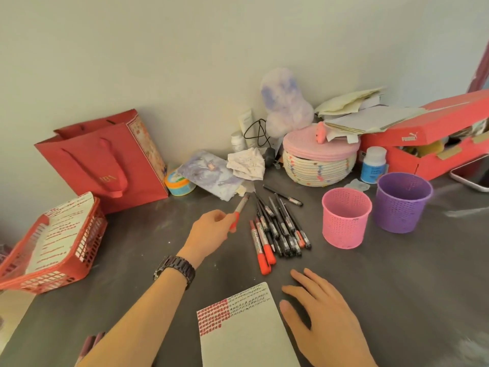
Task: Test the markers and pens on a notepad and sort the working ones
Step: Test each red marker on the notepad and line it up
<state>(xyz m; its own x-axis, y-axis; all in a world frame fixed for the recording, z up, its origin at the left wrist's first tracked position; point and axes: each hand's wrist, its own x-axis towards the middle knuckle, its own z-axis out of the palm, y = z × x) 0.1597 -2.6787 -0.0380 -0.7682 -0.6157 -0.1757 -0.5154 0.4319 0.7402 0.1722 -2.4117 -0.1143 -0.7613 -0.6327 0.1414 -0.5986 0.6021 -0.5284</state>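
My left hand (211,231) grips a red-capped marker (240,209) and holds it up over the dark table, its grey body pointing away from me. To its right lies a pile of markers and pens (280,229), black ones and red-capped ones side by side. One black pen (283,196) lies apart behind the pile. The notepad (243,332) lies near me, with red and dark test strokes along its top. My right hand (317,319) rests flat on the table beside the notepad's right edge, fingers straight. A pink cup (346,225) and a purple cup (402,201) stand right of the pile.
A red mesh basket (87,250) with a marked sheet sits at the left, a red paper bag (105,160) behind it. Along the wall stand a rope basket (317,165), a blue-labelled bottle (373,165), a red shoebox (434,144), papers and clutter.
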